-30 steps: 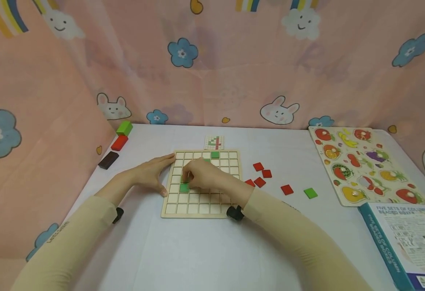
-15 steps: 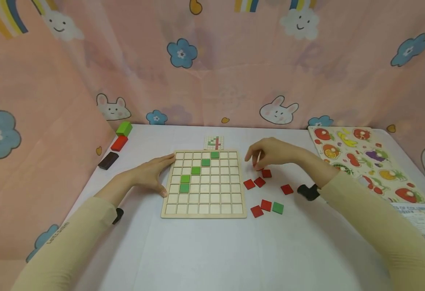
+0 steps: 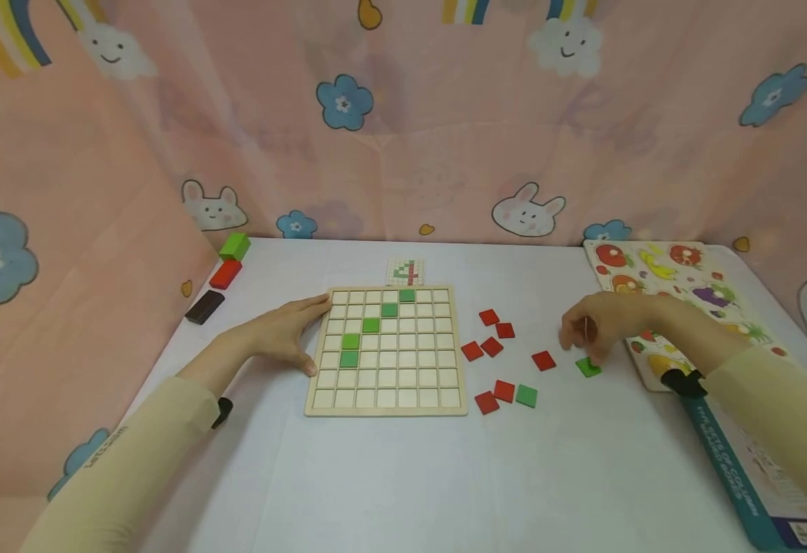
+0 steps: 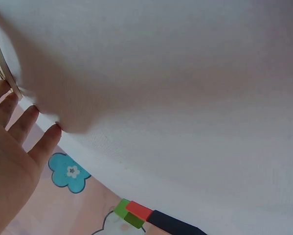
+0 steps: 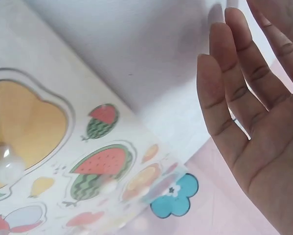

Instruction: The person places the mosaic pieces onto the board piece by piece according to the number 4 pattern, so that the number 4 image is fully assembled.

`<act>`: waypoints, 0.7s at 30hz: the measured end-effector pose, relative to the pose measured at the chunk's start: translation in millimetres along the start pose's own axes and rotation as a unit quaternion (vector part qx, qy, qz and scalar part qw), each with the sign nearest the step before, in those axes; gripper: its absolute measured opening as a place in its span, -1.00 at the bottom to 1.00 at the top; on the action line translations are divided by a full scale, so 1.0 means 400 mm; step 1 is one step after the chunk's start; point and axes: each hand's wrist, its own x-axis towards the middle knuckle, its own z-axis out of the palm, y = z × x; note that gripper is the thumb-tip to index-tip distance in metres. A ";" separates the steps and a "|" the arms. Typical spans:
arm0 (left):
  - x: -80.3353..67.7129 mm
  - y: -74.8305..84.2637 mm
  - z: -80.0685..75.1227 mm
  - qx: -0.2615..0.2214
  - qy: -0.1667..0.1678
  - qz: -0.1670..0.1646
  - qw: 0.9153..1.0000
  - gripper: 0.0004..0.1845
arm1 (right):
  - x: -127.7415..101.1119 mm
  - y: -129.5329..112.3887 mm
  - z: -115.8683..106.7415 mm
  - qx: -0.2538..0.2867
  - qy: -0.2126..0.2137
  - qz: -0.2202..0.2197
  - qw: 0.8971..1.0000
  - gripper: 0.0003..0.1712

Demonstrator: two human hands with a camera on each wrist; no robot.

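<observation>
My left hand [image 3: 286, 334] rests against the left edge of the wooden grid board [image 3: 316, 409], thumb and fingers spread. Several green tiles [image 3: 372, 326] sit in the board's squares, running in a diagonal line from the upper middle to the left. My right hand [image 3: 600, 321] is just above a loose green tile [image 3: 588, 368] on the table, fingertips close to it; whether they touch cannot be told. In the right wrist view the right fingers [image 5: 212, 88] are loosely bent, and no tile shows in them.
Several red tiles [image 3: 544, 361] and another green tile [image 3: 526, 396] lie right of the board. A small pattern card [image 3: 405, 272] stands behind it. Fruit puzzle [image 3: 710, 296] and book-like box [image 3: 735, 476] lie at the right; green, red and black blocks [image 3: 206, 306] at the left.
My right hand has left the board's green tiles, passed over the red tiles and moved right to the loose green tile. The left hand has stayed at the board's edge.
</observation>
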 end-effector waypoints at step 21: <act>-0.001 -0.004 0.005 0.014 0.003 -0.003 1.000 0.29 | 0.018 0.016 0.027 -0.072 0.033 -0.021 0.997 -0.70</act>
